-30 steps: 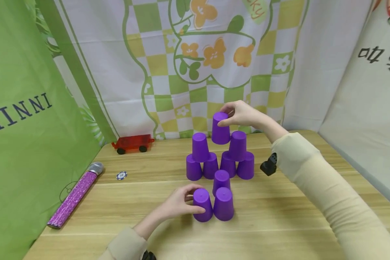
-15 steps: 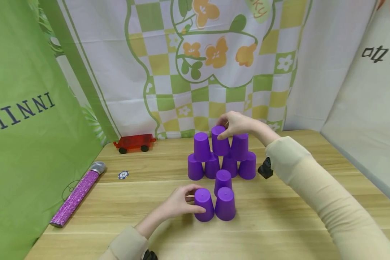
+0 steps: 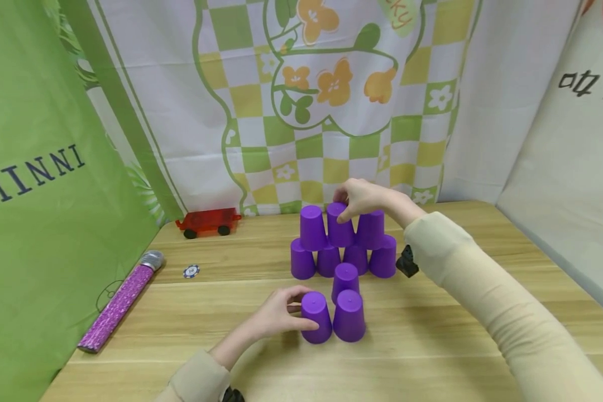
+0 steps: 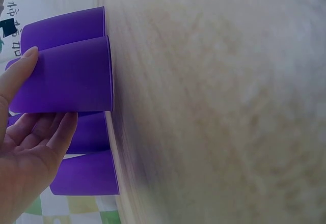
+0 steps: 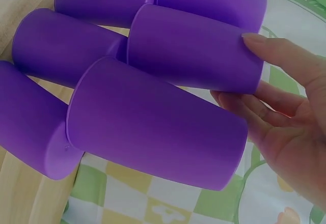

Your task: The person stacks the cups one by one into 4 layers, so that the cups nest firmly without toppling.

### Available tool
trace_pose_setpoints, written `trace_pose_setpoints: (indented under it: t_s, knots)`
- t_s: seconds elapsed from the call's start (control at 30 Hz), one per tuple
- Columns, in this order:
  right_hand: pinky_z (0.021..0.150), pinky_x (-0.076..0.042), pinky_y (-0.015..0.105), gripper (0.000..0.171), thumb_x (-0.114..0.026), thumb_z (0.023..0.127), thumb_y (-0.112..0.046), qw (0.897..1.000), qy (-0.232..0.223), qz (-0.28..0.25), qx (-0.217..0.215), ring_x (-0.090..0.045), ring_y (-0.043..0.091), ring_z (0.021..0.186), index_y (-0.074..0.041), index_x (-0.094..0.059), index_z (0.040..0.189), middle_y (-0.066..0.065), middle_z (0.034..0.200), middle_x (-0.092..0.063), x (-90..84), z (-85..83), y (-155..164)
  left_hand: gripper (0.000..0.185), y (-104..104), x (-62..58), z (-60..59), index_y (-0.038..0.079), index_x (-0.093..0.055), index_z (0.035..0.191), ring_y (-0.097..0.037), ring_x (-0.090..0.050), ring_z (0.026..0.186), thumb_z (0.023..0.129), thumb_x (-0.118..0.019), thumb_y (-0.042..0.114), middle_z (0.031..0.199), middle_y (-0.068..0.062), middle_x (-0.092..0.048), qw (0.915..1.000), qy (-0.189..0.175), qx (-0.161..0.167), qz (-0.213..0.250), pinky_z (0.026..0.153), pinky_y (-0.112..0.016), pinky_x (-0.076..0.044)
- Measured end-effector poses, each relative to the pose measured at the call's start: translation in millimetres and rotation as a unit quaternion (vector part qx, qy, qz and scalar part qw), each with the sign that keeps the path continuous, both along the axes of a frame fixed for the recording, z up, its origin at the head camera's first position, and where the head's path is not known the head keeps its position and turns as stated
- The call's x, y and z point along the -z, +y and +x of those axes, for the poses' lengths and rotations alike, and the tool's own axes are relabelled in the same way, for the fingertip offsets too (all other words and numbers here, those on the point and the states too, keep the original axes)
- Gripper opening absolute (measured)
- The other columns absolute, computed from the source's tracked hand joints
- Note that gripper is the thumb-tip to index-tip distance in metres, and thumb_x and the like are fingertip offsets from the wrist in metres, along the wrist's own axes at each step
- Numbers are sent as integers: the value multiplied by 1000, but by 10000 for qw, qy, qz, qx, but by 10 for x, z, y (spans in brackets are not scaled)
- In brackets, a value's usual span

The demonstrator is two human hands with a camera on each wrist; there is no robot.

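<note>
The middle cup point(image 3: 339, 226) of the far stack's upper row sits mouth-down between two other upper cups, and the right hand point(image 3: 369, 196) has its grip pinching the cup's closed top from above, thumb on the near side and fingers point(image 5: 275, 56) over the far side. Directly under that grip stand four more purple cups point(image 3: 343, 259) in a row on the worktop point(image 3: 432, 335), carrying the upper three. Nearer the person than this grip, the left hand point(image 3: 276, 312) curls its grip round the left front cup point(image 3: 315, 317), which touches a second cup point(image 3: 349, 315) to its right, with a third point(image 3: 345, 276) just behind the pair. The risk, as I judge it, is that the pinched cup is wedged tight between its neighbours: a sideways nudge or a sticky release could tip them and topple the row below; the left grip could likewise knock its small cluster. Left of both grips lie a poker chip point(image 3: 191, 271), a red toy wagon point(image 3: 208, 220) and a glittery pink microphone point(image 3: 120, 301). The green cloth point(image 3: 30, 167) reads "INNI" in part; the right-hand cloth point(image 3: 590, 84) bears Chinese characters, cut off.
</note>
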State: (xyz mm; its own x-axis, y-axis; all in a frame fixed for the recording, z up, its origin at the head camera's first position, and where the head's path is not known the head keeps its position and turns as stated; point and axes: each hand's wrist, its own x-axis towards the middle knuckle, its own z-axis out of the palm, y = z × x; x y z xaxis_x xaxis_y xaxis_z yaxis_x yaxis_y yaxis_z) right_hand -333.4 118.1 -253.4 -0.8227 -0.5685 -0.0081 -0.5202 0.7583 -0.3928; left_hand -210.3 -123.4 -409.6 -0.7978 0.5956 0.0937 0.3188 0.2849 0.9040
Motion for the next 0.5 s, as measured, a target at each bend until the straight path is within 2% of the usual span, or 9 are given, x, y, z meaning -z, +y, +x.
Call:
trace_pose_setpoints:
  t_s: [0.5]
  knots:
    - [95,-50,41,47,-77,73,-17,9998,71,199,1,-62,32,106,4,-62,112,20,111,-67,-23,5,46,52,-1,17,1,-6,-56,118,-30,-63,106,74,-79,7,113,-21,-63,10000,53,-27,40,93,-27,-52]
